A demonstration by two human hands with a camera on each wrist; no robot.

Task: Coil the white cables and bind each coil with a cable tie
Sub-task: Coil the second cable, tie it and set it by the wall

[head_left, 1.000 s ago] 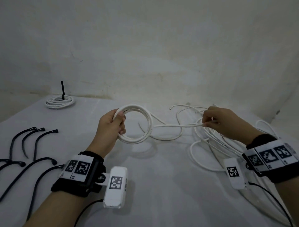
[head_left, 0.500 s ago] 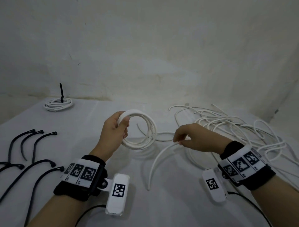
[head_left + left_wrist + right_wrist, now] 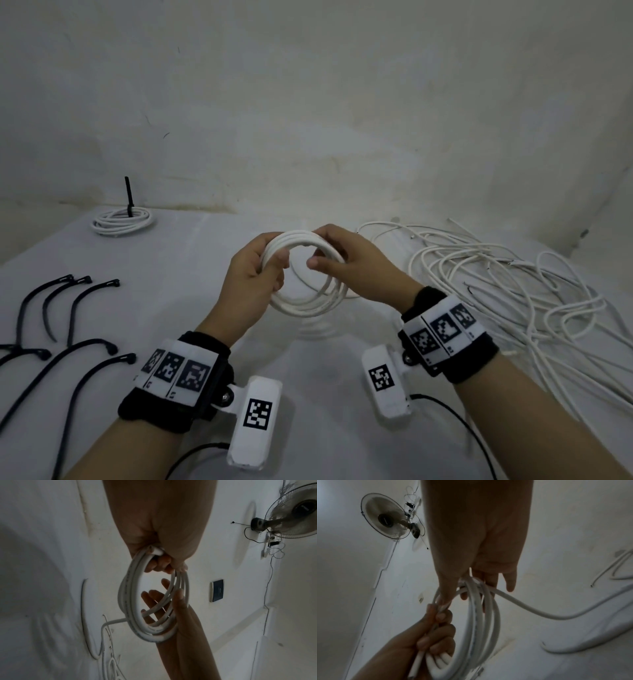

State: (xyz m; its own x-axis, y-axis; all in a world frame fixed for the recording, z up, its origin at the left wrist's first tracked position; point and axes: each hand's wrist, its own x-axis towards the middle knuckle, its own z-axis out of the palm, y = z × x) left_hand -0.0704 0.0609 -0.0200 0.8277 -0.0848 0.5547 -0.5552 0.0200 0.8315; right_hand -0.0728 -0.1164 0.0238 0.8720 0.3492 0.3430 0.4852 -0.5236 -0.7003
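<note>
A coil of white cable (image 3: 310,277) is held up above the middle of the counter (image 3: 191,260), between the two hands. The left hand (image 3: 251,281) is closed round the coil's left side, its fingers curled over the bundled turns and its thumb laid across them; in the left wrist view the turns are seen gathered inside that fist. The right hand (image 3: 352,267) is set against the coil's upper right side, with the fingers reaching over and behind the turns and the thumb (image 3: 320,263) pointing into the ring (in the right wrist view the fingers are seen only loosely bent, with the cable running across them). A loose tail of the same cable (image 3: 547,613) is seen in the right wrist view leaving the coil from under the right hand's fingers and curving away to the right. A tangle of loose white cables (image 3: 507,284) is spread over the right side of the counter, just beside the right wrist. Black cable ties (image 3: 73,308) are laid out along the left edge, well apart from the hands. A finished coil (image 3: 121,221) is lying at the far left corner, bound by a black tie (image 3: 129,197) whose tail is standing upright.
</note>
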